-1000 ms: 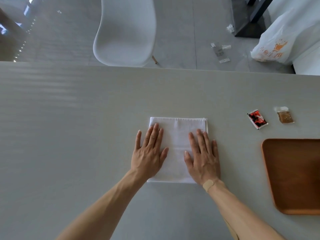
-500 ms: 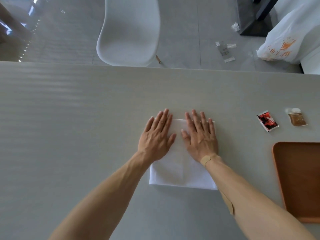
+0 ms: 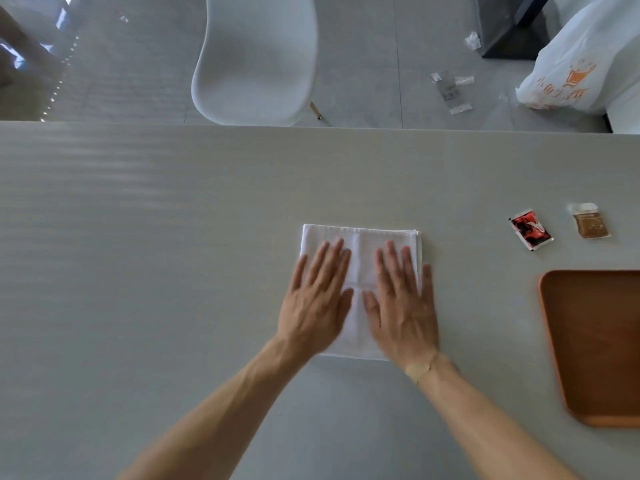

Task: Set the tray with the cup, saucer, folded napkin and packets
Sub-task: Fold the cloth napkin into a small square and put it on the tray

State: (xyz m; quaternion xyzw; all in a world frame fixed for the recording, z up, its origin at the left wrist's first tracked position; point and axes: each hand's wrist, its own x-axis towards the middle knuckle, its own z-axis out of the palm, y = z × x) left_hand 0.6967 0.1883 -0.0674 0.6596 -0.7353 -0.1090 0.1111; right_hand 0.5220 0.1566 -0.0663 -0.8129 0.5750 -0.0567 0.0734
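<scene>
A folded white cloth napkin (image 3: pixel 360 258) lies flat near the middle of the pale grey table (image 3: pixel 173 271); both hands press down on it, side by side. The left hand (image 3: pixel 317 303) lies palm-down on the napkin's left half, fingers straight and lightly spread; the right hand (image 3: pixel 403 306) lies the same way on the right half, its little finger at the napkin's right edge (a tan plaster sits on that wrist). Neither grip pinches anything; the fingers are flat. To the right, well apart from the napkin, lie a small red and black packet (image 3: pixel 530 229) and a clear packet of brown granules (image 3: pixel 588 220), near each other; nearer the person, a brown wooden tray (image 3: pixel 595 341) rests at the table's right edge, partly out of view.
</scene>
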